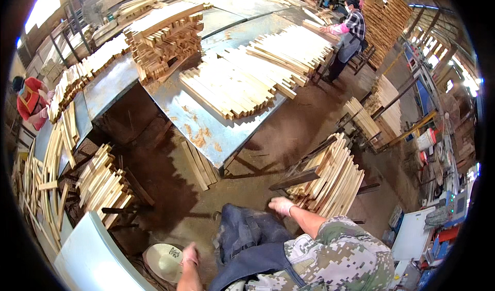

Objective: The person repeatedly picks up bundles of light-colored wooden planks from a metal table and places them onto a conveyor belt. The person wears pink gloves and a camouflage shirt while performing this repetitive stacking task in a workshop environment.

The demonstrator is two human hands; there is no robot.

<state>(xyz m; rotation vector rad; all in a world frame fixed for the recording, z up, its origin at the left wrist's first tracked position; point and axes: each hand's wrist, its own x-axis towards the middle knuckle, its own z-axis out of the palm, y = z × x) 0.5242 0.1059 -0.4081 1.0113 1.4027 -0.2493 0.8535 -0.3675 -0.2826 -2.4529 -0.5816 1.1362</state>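
Observation:
My left hand (190, 255) hangs low on the left, its fingers loose and apart, with nothing visible in it. Behind it is a round, pale, shallow cone-like piece (163, 261) with dark marks; it overlaps the hand in the picture, and I cannot tell whether they touch. My right hand (282, 206), in a pale glove, is out in front with loosely bent fingers and no object showing. Closest to it are a dark rack bar (295, 179) and a stack of wooden slats (330, 180) on that rack.
A metal table (206, 144) ahead carries rows of slats (232, 87) and a tall pile of wood pieces (165, 41). More slats (105, 180) are stacked at left. One co-worker (353, 30) stands far right, another (33, 100) far left. Loose boards (198, 164) lean below the table.

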